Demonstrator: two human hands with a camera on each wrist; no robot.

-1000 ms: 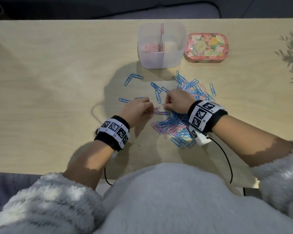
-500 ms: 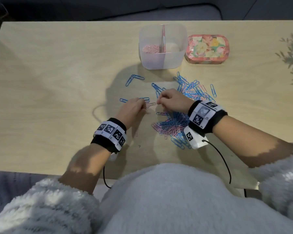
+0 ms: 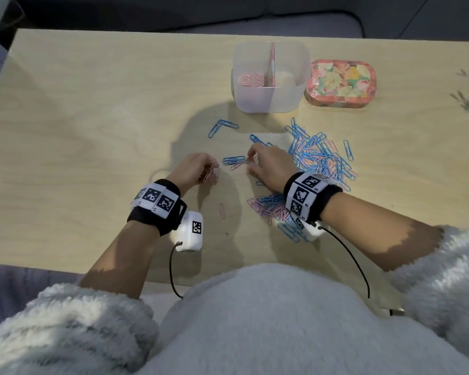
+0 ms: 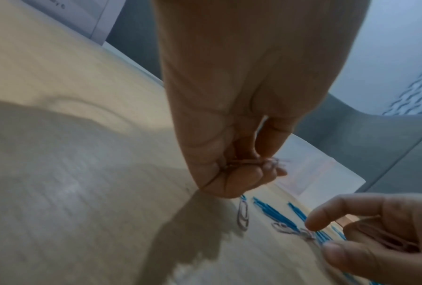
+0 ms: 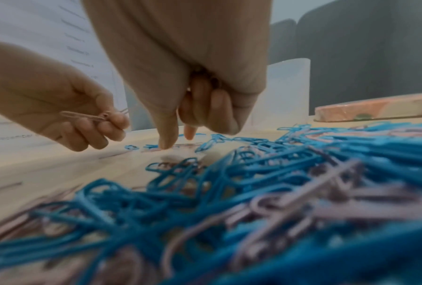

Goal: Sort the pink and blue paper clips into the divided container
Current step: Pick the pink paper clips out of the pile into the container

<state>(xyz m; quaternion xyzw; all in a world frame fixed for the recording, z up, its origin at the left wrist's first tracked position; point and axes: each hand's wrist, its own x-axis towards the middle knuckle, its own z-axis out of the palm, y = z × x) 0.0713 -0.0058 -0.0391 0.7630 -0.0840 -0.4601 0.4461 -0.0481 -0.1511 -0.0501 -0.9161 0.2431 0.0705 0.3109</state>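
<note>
Hands (image 3: 268, 163) farther apart, wiry pink clips (image 3: 210, 171).

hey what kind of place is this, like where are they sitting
Probably a home living room: a low wooden table stands against a grey sofa, with a flowered tin and a wall calendar nearby.

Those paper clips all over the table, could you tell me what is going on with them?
A person is sorting them by colour. The left hand holds a small bunch of pink clips, while the right hand pinches at a clip on the table beside the mixed pile. The divided container has pink clips in its left compartment; I see no blue ones in it yet. A floral tin sits beside it.
</note>
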